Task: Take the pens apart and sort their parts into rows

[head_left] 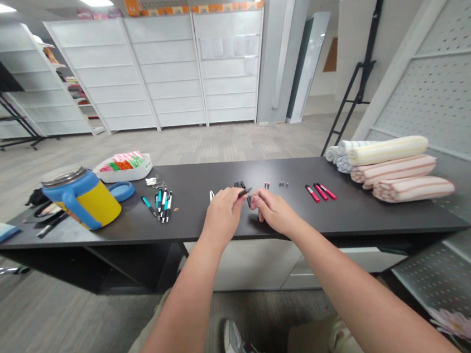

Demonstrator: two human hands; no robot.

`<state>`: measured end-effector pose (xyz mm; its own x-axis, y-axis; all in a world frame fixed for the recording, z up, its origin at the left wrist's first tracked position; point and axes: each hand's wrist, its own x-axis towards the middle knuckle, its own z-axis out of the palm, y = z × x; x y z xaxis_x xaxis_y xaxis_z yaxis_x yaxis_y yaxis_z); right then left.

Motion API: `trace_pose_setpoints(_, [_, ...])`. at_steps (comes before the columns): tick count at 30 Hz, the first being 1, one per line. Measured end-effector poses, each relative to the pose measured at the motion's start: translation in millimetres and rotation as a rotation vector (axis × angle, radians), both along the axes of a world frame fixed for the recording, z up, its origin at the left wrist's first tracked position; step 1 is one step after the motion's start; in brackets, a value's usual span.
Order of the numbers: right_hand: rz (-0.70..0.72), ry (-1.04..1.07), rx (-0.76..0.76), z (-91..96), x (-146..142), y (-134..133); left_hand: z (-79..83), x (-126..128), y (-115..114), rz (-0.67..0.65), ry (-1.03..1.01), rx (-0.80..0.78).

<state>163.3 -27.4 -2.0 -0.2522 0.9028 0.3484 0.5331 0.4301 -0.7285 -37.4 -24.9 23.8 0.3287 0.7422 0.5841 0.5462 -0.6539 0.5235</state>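
Note:
Close together above the dark desk (189, 176), my two hands meet near its front edge. My left hand (223, 208) is closed, pinching a dark pen part (244, 192) whose tip points toward my right hand. My right hand (270, 207) is closed too, its fingertips almost touching that part; whatever they hold is too small to name. Several black pen parts lie just behind and partly hidden by the hands. Small metal pieces (283, 184) rest to the right. Farther right are three red pens (321, 191). Several teal, black and white pens (165, 205) are grouped to the left.
At left stand a yellow and blue mug (95, 199), its blue lid (121, 191) and a white basket (144, 168) of colourful packets. Rolled towels (399, 173) are stacked at the right end beside a perforated panel (453, 86). White shelves (165, 71) line the back.

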Motion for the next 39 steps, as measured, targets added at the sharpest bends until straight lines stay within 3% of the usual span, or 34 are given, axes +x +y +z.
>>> trace_pose_setpoints(3, [-0.002, 0.076, -0.065, -3.6, 3.1, 1.9, 1.6, -13.7, 2.7, 0.072, 0.407, 0.087])
trace_pose_setpoints(7, [0.026, 0.041, -0.116, -3.2, 3.3, 3.7, -16.2, -23.3, 6.6, 0.107, 0.582, 0.101])
trace_pose_setpoints(10, [0.015, -0.112, -0.031, -0.8, 0.5, 3.5, -28.1, -24.6, 7.7, 0.107, 0.550, 0.076])
trace_pose_setpoints(14, [-0.016, -0.167, 0.016, -1.5, -0.4, 4.8, -31.9, -25.5, 9.0, 0.081, 0.434, 0.031])
trace_pose_setpoints(20, [-0.004, -0.139, 0.000, -3.0, 3.9, 6.3, -36.5, -29.8, 13.9, 0.037, 0.347, 0.009])
trace_pose_setpoints(27, [-0.009, 0.071, -0.131, -2.9, 2.0, 4.2, -38.1, -30.3, 15.5, 0.035, 0.344, 0.006])
trace_pose_setpoints(39, [-0.044, 0.081, -0.144, -7.0, 3.7, 8.2, -39.2, -30.7, 17.9, 0.021, 0.341, -0.003])
